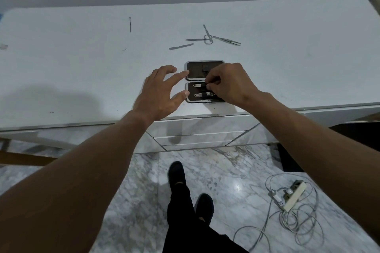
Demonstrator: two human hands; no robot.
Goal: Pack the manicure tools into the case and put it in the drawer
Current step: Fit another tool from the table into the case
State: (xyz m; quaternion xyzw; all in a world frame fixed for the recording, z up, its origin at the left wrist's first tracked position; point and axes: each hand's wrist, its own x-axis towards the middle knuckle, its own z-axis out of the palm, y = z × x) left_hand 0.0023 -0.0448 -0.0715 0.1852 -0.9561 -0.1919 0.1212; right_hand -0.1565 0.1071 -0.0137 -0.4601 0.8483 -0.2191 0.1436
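right hand (pixel 228 82) pinching over open case (pixel 197 88), left hand (pixel 159 92) spread

Your one head-worn wide view.
It looks forward and steeply down, from close above, onto the white table (pixel 287 72) and marble floor (pixel 133 191).

Bare arms, black legwear.
The left hand (pixel 158 94), right hand (pixel 230 86) and forearms are left bare; long black fabric trousers (pixel 185 222) and black closed shoes (pixel 176 172) are worn.
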